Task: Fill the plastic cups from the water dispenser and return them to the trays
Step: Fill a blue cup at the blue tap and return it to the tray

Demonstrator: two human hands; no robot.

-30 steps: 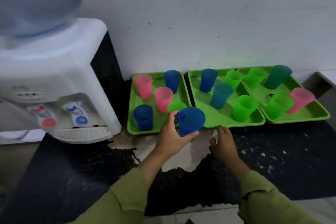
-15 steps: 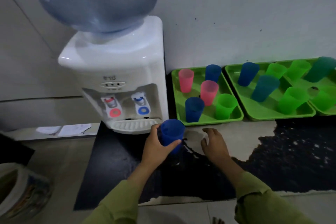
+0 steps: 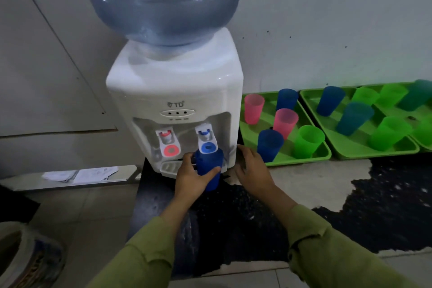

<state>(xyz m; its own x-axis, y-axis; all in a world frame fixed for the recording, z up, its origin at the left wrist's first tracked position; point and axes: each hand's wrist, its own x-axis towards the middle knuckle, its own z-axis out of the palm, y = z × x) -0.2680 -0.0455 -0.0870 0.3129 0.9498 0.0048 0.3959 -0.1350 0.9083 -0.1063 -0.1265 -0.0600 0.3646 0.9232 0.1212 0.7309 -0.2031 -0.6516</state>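
Blue cup (image 3: 208, 169) sits tight in my left hand (image 3: 191, 179), right under the blue tap (image 3: 207, 141) of the water dispenser (image 3: 175, 91). My right hand (image 3: 253, 170) is open and holds nothing, beside the dispenser. Farther right, more cups stand in the green trays (image 3: 304, 159).

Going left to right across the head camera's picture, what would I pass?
Papers → red tap → left hand holding blue cup → right hand → nearest green tray
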